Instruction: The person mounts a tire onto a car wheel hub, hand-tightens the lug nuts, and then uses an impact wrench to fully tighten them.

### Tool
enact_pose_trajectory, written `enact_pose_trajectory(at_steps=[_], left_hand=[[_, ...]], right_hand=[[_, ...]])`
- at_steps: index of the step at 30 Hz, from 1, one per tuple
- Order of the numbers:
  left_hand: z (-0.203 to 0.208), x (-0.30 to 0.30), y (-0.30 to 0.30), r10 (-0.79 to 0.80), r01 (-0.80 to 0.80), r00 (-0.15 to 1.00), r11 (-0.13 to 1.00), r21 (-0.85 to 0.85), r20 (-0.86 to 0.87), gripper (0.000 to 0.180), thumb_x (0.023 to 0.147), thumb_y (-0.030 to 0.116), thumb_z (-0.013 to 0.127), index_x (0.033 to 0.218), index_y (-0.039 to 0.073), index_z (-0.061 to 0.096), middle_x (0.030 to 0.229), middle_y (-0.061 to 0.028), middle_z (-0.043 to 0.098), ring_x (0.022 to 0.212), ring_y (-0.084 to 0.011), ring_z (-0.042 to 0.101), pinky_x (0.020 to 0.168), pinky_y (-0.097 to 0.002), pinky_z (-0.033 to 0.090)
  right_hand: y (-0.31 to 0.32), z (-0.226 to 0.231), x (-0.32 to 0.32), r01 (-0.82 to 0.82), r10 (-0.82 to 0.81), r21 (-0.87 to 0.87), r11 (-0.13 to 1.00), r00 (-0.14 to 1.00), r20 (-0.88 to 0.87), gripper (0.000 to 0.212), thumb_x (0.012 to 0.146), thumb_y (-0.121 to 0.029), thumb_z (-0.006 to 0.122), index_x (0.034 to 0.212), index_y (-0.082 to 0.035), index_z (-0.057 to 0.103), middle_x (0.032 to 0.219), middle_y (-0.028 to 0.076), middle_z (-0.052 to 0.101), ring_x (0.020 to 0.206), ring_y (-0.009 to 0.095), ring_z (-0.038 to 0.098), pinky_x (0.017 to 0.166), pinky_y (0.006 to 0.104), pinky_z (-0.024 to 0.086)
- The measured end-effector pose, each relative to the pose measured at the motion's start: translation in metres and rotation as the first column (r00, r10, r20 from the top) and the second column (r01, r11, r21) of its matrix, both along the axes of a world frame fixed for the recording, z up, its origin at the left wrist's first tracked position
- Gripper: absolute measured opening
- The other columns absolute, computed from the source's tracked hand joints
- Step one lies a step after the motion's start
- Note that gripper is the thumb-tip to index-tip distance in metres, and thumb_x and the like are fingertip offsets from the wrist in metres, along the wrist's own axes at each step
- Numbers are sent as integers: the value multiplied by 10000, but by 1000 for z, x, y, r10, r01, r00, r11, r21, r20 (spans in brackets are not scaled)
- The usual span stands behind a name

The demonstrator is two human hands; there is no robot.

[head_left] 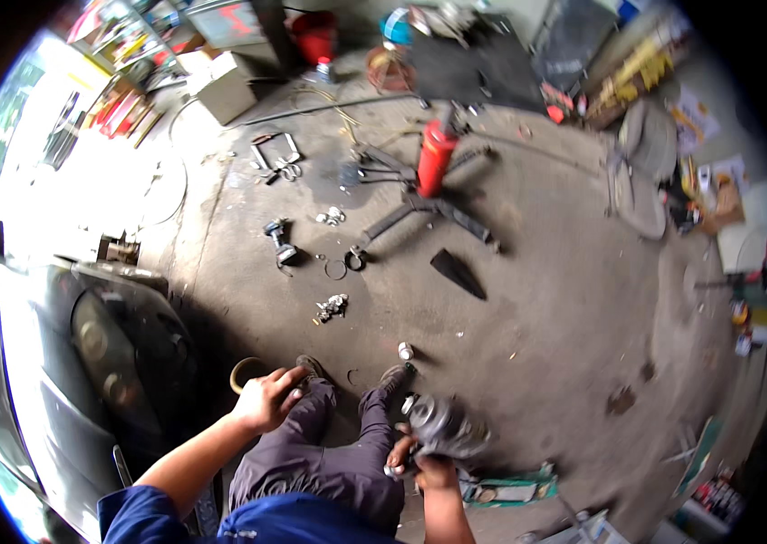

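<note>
In my right hand [419,461], at the lower middle, is a grey, roughly cylindrical metal part [448,428] that looks like a small motor; it is blurred, and its underside is hidden. My left hand [267,399] hangs over my left leg with its fingers curled in; whatever they may hold is hidden. A tan ring [237,374], like a tape roll, shows just beyond that hand, partly covered by it, and whether they touch I cannot tell. By my right shoe stands a small whitish can [405,351].
A dark car front [120,354] fills the left. Ahead lie a cordless power tool [281,243], small metal parts [332,306] and a dark wedge-shaped piece [458,274]. Beyond them stands a red cylinder [436,159] on a black legged base. A green frame [519,488] lies at lower right.
</note>
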State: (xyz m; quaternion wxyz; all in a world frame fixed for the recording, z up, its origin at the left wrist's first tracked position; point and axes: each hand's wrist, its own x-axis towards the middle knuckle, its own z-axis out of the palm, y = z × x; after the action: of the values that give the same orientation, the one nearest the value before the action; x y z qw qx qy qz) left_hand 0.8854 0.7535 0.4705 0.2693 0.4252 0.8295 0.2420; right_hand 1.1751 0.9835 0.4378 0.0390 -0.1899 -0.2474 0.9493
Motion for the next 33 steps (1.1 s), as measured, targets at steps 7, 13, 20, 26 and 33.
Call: enact_pose_trajectory(at_steps=[7, 13, 20, 26, 33], left_hand=[[134, -58, -81, 173, -166, 985, 888, 429, 24, 459, 1012, 320, 669, 1394, 80, 584, 1145, -213, 695, 992, -434, 702, 844, -484, 576], [215, -91, -154, 296, -189, 953, 748, 636, -65, 372, 956, 164, 739, 1271, 21, 606, 991, -192, 699, 828, -410, 710, 732, -431, 576], [255, -145, -175, 472, -264, 873, 665, 699, -119, 452, 934, 274, 794, 1289, 67, 608, 968, -143, 707, 834, -380, 712, 694, -441, 572], [257, -222, -157, 585, -374, 806, 627, 684, -95, 406, 979, 294, 747, 1270, 53, 599, 932, -165, 724, 811, -400, 721, 663, -473, 568], [257, -314, -113, 672, -439, 740, 430, 789, 45, 382, 973, 198, 748, 1278, 49, 571, 718, -146, 624, 649, -388, 653, 588, -456, 503]], right_hand=[[-58, 161, -227, 94, -60, 79, 992, 933, -354, 506, 1001, -331, 748, 1390, -67, 558, 719, -6, 494, 646, 135, 492, 665, 350, 463], [-167, 311, -360, 138, 75, 286, 948, 777, -625, 550, 1049, -296, 696, 1491, -67, 462, 802, 1, 523, 732, 143, 528, 794, 376, 511], [-224, 357, -453, 39, 260, 362, 931, 625, -736, 452, 1065, -257, 642, 1454, -77, 496, 770, -14, 465, 694, 133, 485, 737, 368, 456], [-222, 366, -547, 57, 362, 476, 878, 573, -735, 413, 1071, -225, 631, 1426, -50, 514, 773, -1, 480, 681, 136, 497, 709, 375, 481], [-201, 376, -662, -128, 475, 491, 862, 540, -695, 396, 1080, -256, 627, 1404, -60, 511, 754, -12, 452, 666, 119, 483, 701, 364, 478]])
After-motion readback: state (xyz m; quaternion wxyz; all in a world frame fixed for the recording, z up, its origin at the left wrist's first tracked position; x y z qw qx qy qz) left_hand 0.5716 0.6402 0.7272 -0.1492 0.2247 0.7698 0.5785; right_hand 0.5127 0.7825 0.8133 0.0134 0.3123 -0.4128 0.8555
